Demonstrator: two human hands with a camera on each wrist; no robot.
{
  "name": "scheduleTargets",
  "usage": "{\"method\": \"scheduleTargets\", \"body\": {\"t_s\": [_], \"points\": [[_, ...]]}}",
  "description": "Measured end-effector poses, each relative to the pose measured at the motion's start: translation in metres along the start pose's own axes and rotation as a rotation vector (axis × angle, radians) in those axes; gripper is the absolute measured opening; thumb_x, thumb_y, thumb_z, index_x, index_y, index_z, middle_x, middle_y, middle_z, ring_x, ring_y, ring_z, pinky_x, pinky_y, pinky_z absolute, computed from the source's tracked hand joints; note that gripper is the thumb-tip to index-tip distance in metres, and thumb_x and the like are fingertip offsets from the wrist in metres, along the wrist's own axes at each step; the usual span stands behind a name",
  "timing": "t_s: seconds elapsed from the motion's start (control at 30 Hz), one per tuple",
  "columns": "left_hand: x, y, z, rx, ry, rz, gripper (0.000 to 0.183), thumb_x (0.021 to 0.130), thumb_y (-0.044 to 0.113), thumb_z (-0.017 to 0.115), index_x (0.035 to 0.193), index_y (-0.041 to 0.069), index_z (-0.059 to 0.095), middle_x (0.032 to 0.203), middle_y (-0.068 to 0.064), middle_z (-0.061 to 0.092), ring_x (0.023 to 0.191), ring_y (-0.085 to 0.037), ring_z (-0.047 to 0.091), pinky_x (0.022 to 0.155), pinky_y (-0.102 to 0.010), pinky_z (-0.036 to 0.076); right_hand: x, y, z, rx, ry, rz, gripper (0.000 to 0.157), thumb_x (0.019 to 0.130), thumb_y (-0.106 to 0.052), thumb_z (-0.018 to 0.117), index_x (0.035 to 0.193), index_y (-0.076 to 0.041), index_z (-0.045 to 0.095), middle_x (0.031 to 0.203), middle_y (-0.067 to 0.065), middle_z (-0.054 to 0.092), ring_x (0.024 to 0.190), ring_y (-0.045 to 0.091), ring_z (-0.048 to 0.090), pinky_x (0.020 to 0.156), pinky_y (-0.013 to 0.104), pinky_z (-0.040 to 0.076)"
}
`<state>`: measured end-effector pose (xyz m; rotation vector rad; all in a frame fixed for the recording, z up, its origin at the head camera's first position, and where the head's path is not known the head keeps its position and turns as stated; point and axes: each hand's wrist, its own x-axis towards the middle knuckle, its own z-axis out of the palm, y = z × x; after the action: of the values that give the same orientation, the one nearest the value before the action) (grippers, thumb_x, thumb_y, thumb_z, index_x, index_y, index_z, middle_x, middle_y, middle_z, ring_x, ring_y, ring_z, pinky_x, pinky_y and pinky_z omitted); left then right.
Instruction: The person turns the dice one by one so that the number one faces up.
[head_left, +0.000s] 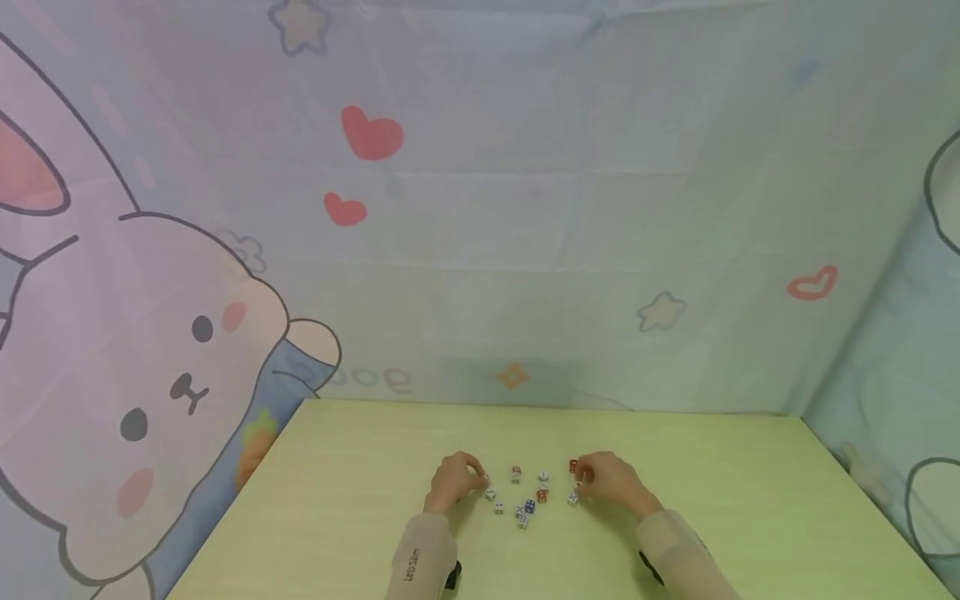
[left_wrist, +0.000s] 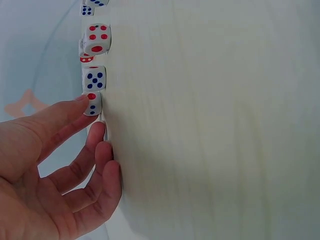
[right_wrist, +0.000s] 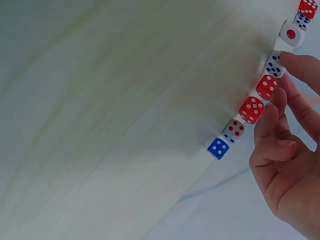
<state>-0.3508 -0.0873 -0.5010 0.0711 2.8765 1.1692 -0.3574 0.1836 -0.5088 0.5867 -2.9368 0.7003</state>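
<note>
My left hand [head_left: 455, 479] pinches a white die [left_wrist: 92, 104] with a red dot on top and blue dots on its side. Right beside that die stands another white die [left_wrist: 95, 78] with blue dots, and a white die with red dots [left_wrist: 97, 39] lies farther along. On the other side, my right hand [head_left: 609, 479] holds a white die with blue dots [right_wrist: 273, 65] between thumb and finger. Close by its fingers are two red dice, one nearer [right_wrist: 267, 87] and one farther out [right_wrist: 251, 110]. A white die with one large red dot [right_wrist: 291, 33] sits on the opposite side.
Between the hands several dice lie scattered, among them a dark blue die [head_left: 530, 506] and a red die [head_left: 542, 496]. The pale yellow table [head_left: 337, 500] reaches back to a cartoon-printed cloth [head_left: 480, 292]. A bright blue die [right_wrist: 218, 148] is beyond the right hand.
</note>
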Motion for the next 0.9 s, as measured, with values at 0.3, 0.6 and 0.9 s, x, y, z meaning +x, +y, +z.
{"method": "scheduleTargets", "body": {"t_s": [0.3, 0.6, 0.9], "points": [[0.001, -0.001, 0.000, -0.004, 0.008, 0.005, 0.011, 0.074, 0.015, 0.070, 0.080, 0.007, 0.066, 0.110, -0.022, 0.060, 0.052, -0.015, 0.042, 0.047, -0.026, 0.034, 0.000, 0.000, -0.001, 0.010, -0.001, -0.014, 0.014, 0.070, -0.014, 0.072, 0.079, -0.013, 0.062, 0.071, -0.004, 0.057, 0.063, 0.008, 0.046, 0.053, 0.024, 0.037], [0.001, -0.002, 0.001, -0.020, -0.006, 0.001, 0.011, 0.075, 0.015, 0.069, 0.081, 0.007, 0.066, 0.109, -0.021, 0.059, 0.046, -0.012, 0.038, 0.042, -0.024, 0.032, 0.008, -0.003, -0.008, 0.015, 0.007, -0.019, 0.011, 0.070, -0.012, 0.072, 0.076, -0.014, 0.062, 0.069, -0.005, 0.055, 0.061, 0.009, 0.045, 0.052, 0.025, 0.037], [0.002, -0.005, 0.003, -0.034, -0.012, 0.004, 0.010, 0.075, 0.015, 0.069, 0.080, 0.007, 0.066, 0.111, -0.022, 0.059, 0.048, -0.013, 0.040, 0.044, -0.025, 0.034, 0.032, -0.013, -0.010, 0.036, 0.013, -0.018, 0.009, 0.073, -0.014, 0.070, 0.079, -0.015, 0.064, 0.072, -0.001, 0.057, 0.060, 0.010, 0.048, 0.052, 0.027, 0.037]]}}
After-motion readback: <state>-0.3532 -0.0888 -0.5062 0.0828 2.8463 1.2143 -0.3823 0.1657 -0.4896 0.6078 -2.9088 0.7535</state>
